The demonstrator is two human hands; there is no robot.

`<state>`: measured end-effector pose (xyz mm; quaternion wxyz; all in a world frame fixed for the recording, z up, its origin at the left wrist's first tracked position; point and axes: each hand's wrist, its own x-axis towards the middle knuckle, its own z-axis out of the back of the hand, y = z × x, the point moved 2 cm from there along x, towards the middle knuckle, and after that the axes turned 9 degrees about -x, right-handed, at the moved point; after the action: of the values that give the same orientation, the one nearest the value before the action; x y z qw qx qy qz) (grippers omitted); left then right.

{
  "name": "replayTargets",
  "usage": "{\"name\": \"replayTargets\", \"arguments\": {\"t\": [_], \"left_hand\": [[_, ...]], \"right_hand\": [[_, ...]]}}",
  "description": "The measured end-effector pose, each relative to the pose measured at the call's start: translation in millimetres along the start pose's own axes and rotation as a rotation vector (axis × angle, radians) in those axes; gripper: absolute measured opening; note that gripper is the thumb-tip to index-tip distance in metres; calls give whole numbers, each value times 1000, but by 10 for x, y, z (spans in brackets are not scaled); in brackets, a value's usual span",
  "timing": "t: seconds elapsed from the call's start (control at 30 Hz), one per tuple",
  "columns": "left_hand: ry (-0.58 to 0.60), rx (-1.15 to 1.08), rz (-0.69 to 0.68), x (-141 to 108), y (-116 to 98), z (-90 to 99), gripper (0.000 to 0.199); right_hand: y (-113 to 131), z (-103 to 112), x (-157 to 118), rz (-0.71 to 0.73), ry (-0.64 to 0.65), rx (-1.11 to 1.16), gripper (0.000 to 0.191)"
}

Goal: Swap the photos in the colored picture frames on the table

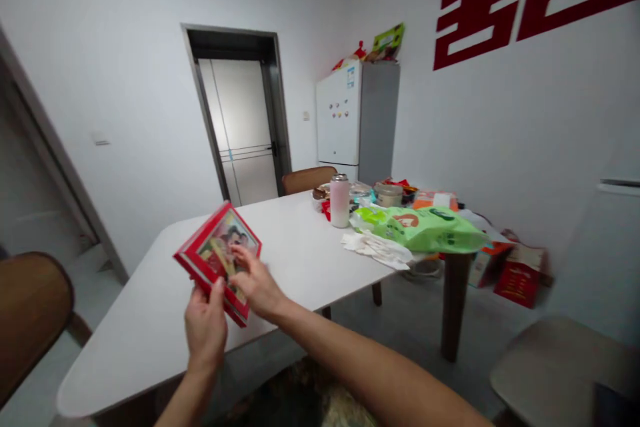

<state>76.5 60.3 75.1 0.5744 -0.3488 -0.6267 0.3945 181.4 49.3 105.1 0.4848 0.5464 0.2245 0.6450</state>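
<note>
A thick red photo album with a picture of people on its cover is held tilted above the near left part of the white table. My left hand grips its lower edge, the thumb lying on the front and the other fingers mostly hidden behind. Over the cover is my right hand, its fingers partly bent and apart, the fingertips at the picture. Nothing shows in that hand; blur hides whether the tips press on the cover.
On the white table stand a pink-and-white bottle, a green wipes pack, crumpled white tissue and a jar. Brown chairs stand at the left and behind. A grey seat is at the right, red bags on the floor.
</note>
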Motion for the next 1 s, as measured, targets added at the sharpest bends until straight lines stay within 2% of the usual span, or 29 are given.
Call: {"name": "replayTargets", "arguments": {"t": [0.1, 0.2, 0.3, 0.43, 0.53, 0.63, 0.77, 0.87, 1.0], "left_hand": [[245, 139, -190, -304, -111, -4, 34], [445, 359, -522, -565, -94, 112, 42], [522, 590, -739, -734, 43, 263, 48], [538, 785, -844, -814, 348, 341, 49], [587, 858, -857, -818, 589, 320, 51], [675, 895, -798, -805, 723, 274, 51], [738, 894, -586, -741, 702, 196, 46], [760, 879, -451, -673, 648, 143, 44], [782, 831, -363, -651, 589, 133, 43]], "right_hand": [[78, 241, -172, -191, -101, 464, 49], [58, 406, -398, -333, -153, 696, 60], [-77, 422, -577, -460, -97, 716, 67], [-351, 298, -624, -493, 50, 593, 58], [-594, 219, -541, -472, 135, 360, 50], [-808, 203, -424, -419, 144, -24, 46], [-950, 181, -280, -295, 125, -407, 43], [-991, 131, -200, -225, 120, -576, 39], [-1039, 90, -180, -162, 145, -730, 31]]}}
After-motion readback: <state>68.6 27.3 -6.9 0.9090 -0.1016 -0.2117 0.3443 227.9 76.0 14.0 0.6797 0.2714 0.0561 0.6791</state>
